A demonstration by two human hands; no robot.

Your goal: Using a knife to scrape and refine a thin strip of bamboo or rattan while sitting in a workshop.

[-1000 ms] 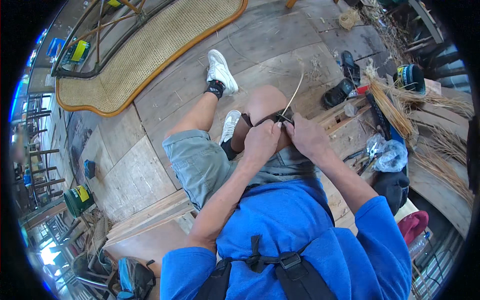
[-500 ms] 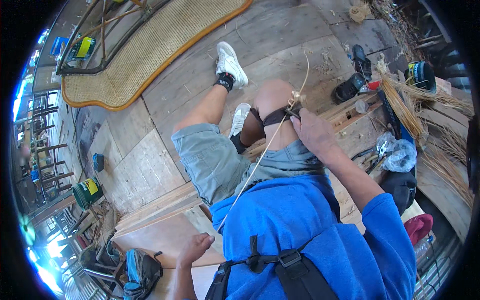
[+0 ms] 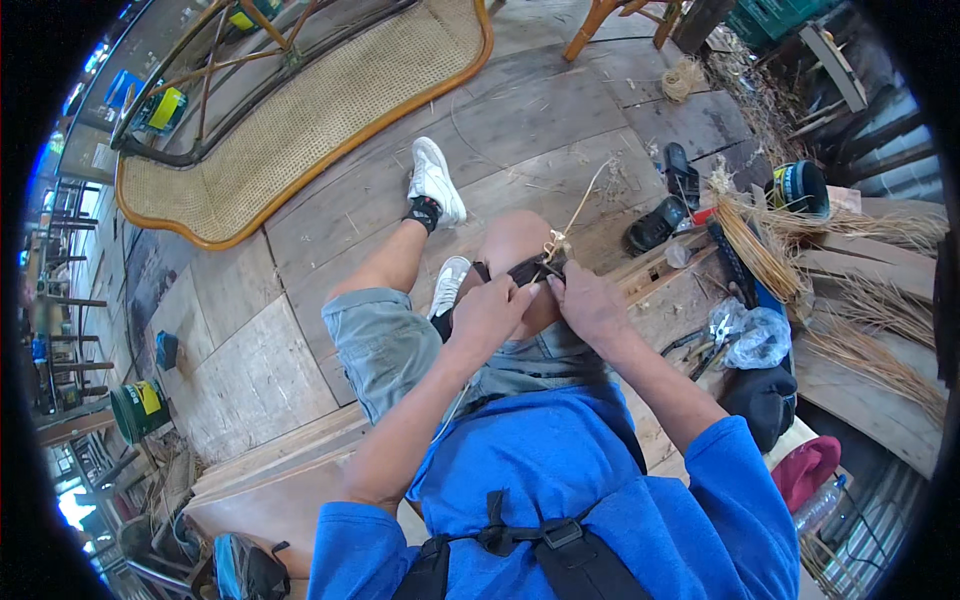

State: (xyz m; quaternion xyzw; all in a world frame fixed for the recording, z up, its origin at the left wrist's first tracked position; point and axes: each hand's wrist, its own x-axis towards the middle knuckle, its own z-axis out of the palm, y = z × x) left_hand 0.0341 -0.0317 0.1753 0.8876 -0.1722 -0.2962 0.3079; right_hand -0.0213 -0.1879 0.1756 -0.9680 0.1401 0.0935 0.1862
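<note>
A dark band or pad (image 3: 524,269) wraps around my raised right knee. My left hand (image 3: 490,312) is closed above it, thumb and fingers pinched at the near end of a thin pale cane strip (image 3: 588,200). The strip runs over the pad and sticks out past the knee. Close beside, my right hand (image 3: 592,306) is closed against the pad, on a small dark tool that looks like a blade; the fingers mostly hide it. Pale curled shavings (image 3: 557,243) bunch up where the strip crosses the pad.
A woven cane panel (image 3: 300,130) with a wooden rim lies at the far left. On the right are black sandals (image 3: 657,226), a cane bundle (image 3: 755,240), a plastic bag (image 3: 760,335), pliers (image 3: 722,325) and a green tub (image 3: 798,188). A backpack (image 3: 250,565) sits at lower left.
My left hand has come from the lower left up to the knee, beside the right hand. Earlier the strip stretched long toward my left hand; now a short length sticks out beyond the knee.
</note>
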